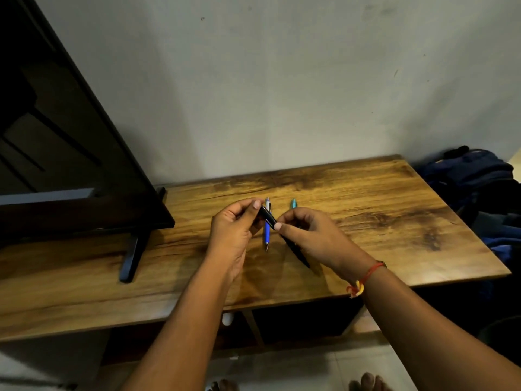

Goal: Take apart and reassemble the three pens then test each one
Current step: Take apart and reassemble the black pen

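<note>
Black pen (269,218) held above counter (366,210), left hand (234,227) pinching upper end, right hand (307,232) gripping lower barrel, likely to twist it apart; blue pen (267,234) and teal pen (293,204) lie beneath, awaiting turns.

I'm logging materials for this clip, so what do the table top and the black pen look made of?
Table top: wood or wood-look laminate, satin finish; streaky brown grain with dark knots shows, though which is unclear. Black pen: probably glossy plastic, given a bright highlight along its barrel; lacquered metal is possible.
</note>
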